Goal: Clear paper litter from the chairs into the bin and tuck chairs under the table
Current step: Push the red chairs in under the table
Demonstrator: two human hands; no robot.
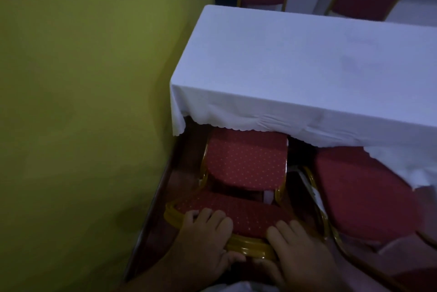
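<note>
We are gripping the chair's backrest (227, 218) top, left hand (203, 242) and right hand (295, 251) curled over its gilt frame, seat (246, 161) sliding under the white-clothed table (307, 67); rigid, fairly heavy, best pushed here.

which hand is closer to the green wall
Left. The left hand grips the chair back at its wall-side end, near the green wall; the right hand grips the end farther away.
</note>
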